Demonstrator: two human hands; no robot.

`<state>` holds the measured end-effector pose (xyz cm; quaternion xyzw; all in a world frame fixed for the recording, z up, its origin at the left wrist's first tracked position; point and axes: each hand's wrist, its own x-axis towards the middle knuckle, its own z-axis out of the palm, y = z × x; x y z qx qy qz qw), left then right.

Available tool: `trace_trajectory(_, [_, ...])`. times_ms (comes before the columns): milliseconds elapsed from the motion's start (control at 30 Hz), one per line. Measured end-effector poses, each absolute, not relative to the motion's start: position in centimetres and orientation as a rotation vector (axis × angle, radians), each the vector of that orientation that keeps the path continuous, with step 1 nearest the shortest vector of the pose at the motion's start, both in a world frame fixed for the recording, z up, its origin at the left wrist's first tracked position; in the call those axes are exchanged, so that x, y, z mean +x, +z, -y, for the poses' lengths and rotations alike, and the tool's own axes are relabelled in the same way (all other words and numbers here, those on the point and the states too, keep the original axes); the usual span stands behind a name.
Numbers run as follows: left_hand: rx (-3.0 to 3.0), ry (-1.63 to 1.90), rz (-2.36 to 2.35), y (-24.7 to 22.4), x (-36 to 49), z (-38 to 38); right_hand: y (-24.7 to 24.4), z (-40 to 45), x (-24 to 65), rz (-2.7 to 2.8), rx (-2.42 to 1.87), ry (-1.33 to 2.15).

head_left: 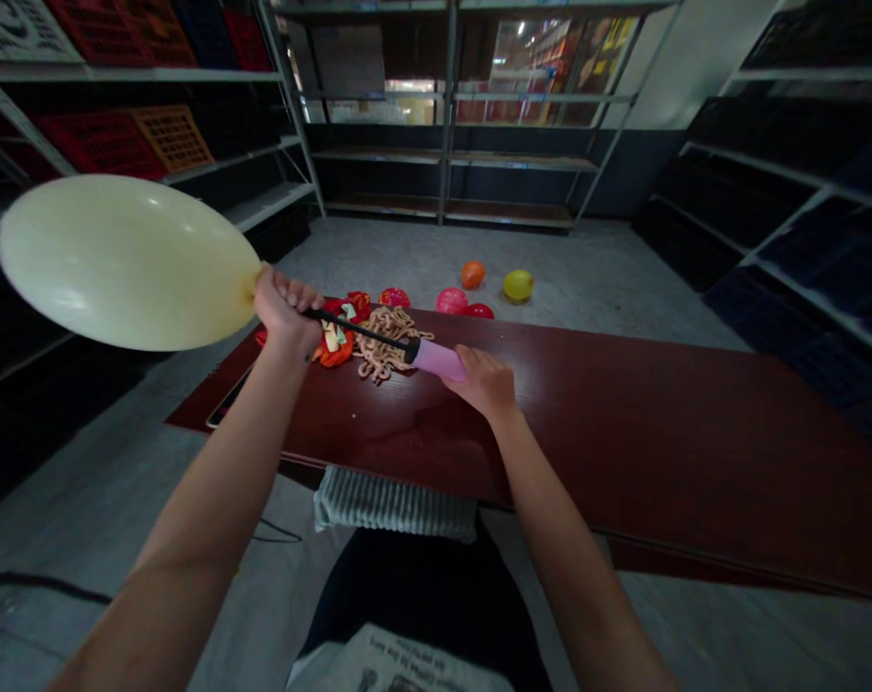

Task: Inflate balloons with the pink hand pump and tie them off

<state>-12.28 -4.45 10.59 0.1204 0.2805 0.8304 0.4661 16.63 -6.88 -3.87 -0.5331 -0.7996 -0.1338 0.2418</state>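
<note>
A large pale yellow balloon [129, 264], blown up, sticks out to the left of my left hand [286, 303]. That hand is closed around the balloon's neck, where the black rod of a balloon pump [436, 359] meets it; the nozzle is hidden in my fingers. My right hand [483, 383] is wrapped round the pump's pink barrel, over the table. Behind the pump lies a heap of beige, string-like uninflated balloons [384, 348]. Red and orange uninflated balloons [335, 348] lie to its left, with pale pieces among them.
The dark red table [652, 423] spans the front, with a phone [226, 404] at its left edge. Orange [472, 274] and yellow [518, 285] balloons rest on the floor beyond, near several red and pink ones. Metal shelves [446, 159] with crates stand around.
</note>
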Motion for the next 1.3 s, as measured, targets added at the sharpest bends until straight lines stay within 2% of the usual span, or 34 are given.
trace_trajectory(167, [0.545, 2.008, -0.643, 13.8, -10.8, 3.5, -4.6, 6.6, 16.3, 2.038, -1.386, -0.275])
trace_trajectory(333, [0.606, 1.98, -0.613, 15.1, -5.0, 0.7, -4.5, 6.8, 17.5, 1.899, -1.499, -0.162])
trace_trajectory(567, [0.621, 1.747, -0.676, 12.1, 5.8, -0.9, -4.7, 6.2, 18.2, 1.719, -1.677, -0.134])
trace_trajectory(700, [0.578, 1.699, -0.706, 10.6, 8.7, 0.1, -4.4, 6.0, 19.2, 1.731, -1.714, -0.128])
trace_trajectory(1100, [0.366, 1.853, -0.684, 5.3, -0.4, 2.5, -4.6, 5.9, 17.4, 2.138, -1.563, -0.238])
trace_trajectory(1300, [0.28, 1.92, -0.664, 6.0, -4.3, 4.6, -4.2, 6.6, 17.2, 2.258, -1.478, -0.279])
